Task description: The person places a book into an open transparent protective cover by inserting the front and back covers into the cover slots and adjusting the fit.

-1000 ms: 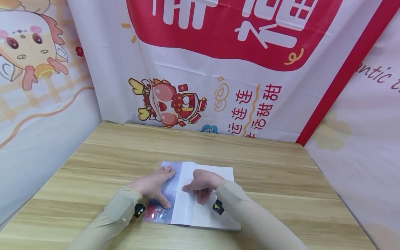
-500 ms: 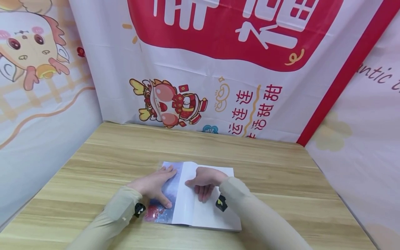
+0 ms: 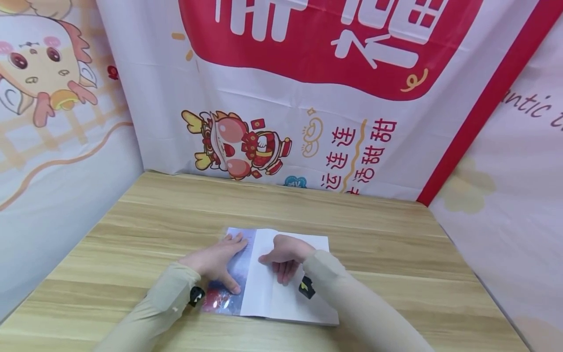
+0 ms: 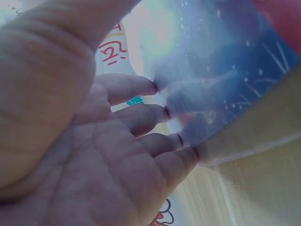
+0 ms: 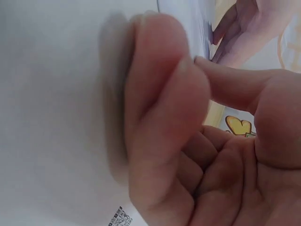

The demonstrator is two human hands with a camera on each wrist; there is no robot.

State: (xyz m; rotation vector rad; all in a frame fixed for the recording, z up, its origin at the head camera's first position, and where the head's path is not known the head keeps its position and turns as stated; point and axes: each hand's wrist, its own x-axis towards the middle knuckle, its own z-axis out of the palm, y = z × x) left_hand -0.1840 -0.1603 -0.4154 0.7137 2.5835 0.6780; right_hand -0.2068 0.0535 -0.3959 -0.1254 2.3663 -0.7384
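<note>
Cloths enclosed my working area on three sides: the back cloth [image 3: 281,88] bore a red panel with large white characters, the left cloth [image 3: 92,146] a cartoon animal, the right cloth [image 3: 506,181] partial script lettering. The wood-grained bench [image 3: 378,239] met them at its far edge. The book [image 3: 261,288] lay open near the middle of the bench, its blue-and-red flap [image 3: 239,264] to the left, white pages to the right. No movement of the book was noted over the past second.

My left hand [image 3: 215,260] was open on the flap, fingers spread, gripping nothing, likewise unmoved. My right hand [image 3: 288,256] was over the pages, fingers curled in; I found nothing held within them. It alone had changed: its thumb [image 3: 265,258] sat slightly farther from me along the white leaf. I judged the effect minor, the spread remaining open and only the thumb's place altered. Its pressure I could not determine. A printed square code [image 5: 121,218] showed on the page.
</note>
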